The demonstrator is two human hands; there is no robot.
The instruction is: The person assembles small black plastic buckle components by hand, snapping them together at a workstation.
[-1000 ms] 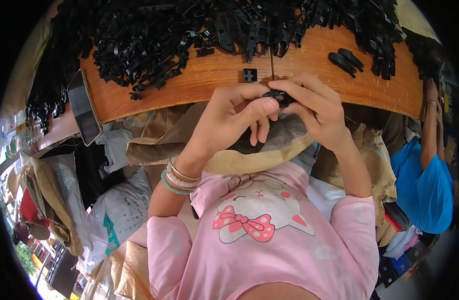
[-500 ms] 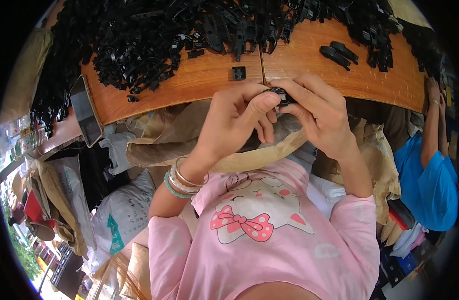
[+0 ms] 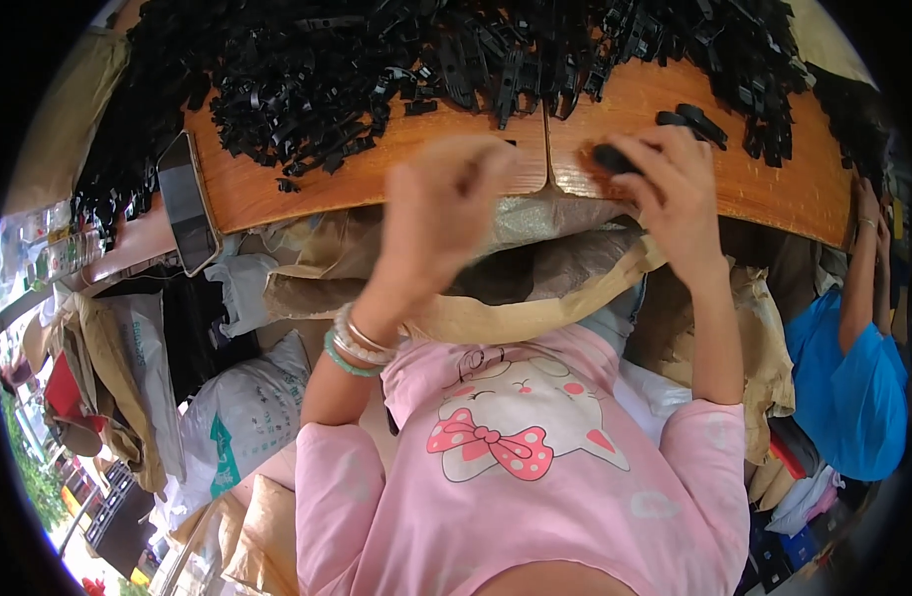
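In my right hand (image 3: 680,184), over the wooden table's front part, a small black rounded plastic part (image 3: 615,159) is pinched between thumb and fingers. It is slightly blurred. Just beyond this hand lie black curved plastic parts (image 3: 702,124) on the tabletop. My left hand (image 3: 441,209) is raised near the table's front edge, smeared by motion, so its fingers and anything in them cannot be made out. Right behind its fingertips a dark bit shows at the spot of a small black square piece, mostly covered by the hand.
Heaps of black plastic parts (image 3: 287,89) cover the far side of the wooden table (image 3: 307,199). A phone (image 3: 188,204) stands at the table's left edge. An open brown paper sack (image 3: 516,323) lies between me and the table. At right, a person in blue (image 3: 848,387) works nearby.
My hands have come apart: the right moved right with the black part, the left moved left toward the small square piece. The whole view shifted slightly.
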